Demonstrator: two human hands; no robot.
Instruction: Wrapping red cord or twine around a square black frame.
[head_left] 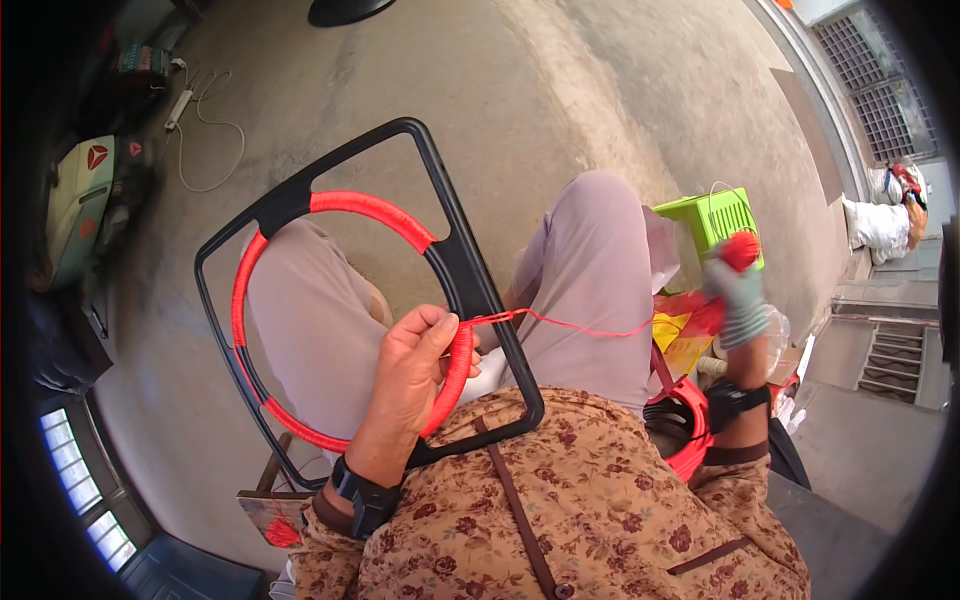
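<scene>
A black frame (pixel 464 262) with a round inner ring rests across my lap, tilted. Red cord (pixel 372 208) is wound closely round most of the ring, with black stretches between. My left hand (pixel 410 355) pinches the wrapped ring at its right side, thumb on top, where the winding ends. From there a loose red strand (pixel 590 328) runs under the frame's right bar region and over my thigh to the right. Out at the right, my right hand (pixel 740 305), in a grey glove and blurred by motion, grips a bundle of red cord (pixel 740 250).
A lime-green basket (pixel 735 215) stands beyond my right hand. Below it are a yellow packet (pixel 685 340) and a red round container (pixel 690 425). At the left lie a white power strip (pixel 179 108) and a green-white machine (pixel 85 205). A blue box (pixel 185 570) sits lower left.
</scene>
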